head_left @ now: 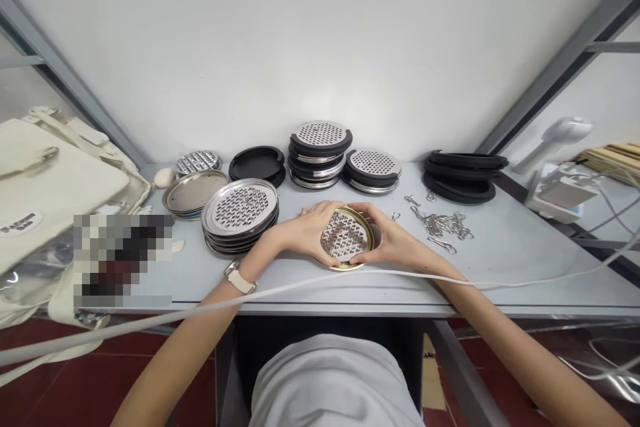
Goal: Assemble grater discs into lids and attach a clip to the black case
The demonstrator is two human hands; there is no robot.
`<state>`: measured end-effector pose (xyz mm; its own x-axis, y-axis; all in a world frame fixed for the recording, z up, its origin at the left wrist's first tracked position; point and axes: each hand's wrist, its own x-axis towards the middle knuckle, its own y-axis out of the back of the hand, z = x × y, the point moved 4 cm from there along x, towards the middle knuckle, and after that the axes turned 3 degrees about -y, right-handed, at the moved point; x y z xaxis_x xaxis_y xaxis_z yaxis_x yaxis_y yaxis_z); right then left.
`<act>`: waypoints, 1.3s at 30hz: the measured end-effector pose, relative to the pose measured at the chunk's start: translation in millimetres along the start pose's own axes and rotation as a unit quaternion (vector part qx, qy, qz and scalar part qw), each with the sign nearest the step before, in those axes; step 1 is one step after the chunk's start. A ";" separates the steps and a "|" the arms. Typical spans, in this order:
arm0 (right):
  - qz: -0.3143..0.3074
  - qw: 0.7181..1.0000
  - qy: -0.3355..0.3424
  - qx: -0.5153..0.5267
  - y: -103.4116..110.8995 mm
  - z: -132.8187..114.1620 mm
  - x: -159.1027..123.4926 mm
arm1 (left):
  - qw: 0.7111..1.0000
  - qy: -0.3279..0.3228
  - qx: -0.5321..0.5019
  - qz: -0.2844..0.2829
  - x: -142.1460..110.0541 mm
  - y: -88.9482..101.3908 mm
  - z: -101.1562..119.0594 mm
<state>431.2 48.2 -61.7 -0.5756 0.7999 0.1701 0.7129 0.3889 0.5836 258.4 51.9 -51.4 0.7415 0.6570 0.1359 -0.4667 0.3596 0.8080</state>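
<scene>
A round metal grater disc (345, 236) with a gold-coloured rim lies in front of me at the middle of the table. My left hand (313, 232) curves around its left side, thumb at the near edge. On the opposite side, my right hand (387, 239) grips the rim between thumb and fingers. Left of my hands stands a stack of silver grater discs (241, 208), the top one with coarse holes. To the right lies a loose pile of small metal clips (445, 223).
Black-rimmed grater stacks (321, 150) and a shorter stack (373, 167) stand by the wall. Black round trays (465, 177) sit at right, another black tray (257, 163) at left, near a metal lid (195, 192). A white cable (500, 283) crosses before me. A cream bag (55, 180) lies left.
</scene>
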 end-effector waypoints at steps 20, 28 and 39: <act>0.023 0.989 0.013 -0.146 5.3 -1.8 -2.0 | 1.000 0.020 0.000 0.015 1.0 3.6 -0.7; -0.004 0.927 0.148 -0.343 7.2 -14.2 -8.7 | 0.999 0.038 0.002 0.006 -0.4 3.2 -3.6; -0.016 0.795 0.287 -0.534 -3.7 -13.6 2.3 | 0.999 0.039 0.012 -0.013 -0.7 0.8 -3.3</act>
<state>421.8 42.4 -52.6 -0.8927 0.3383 0.2978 0.1242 -0.4505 0.8841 255.9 53.9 -52.8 0.7137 0.6970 0.0700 -0.4346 0.3622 0.8246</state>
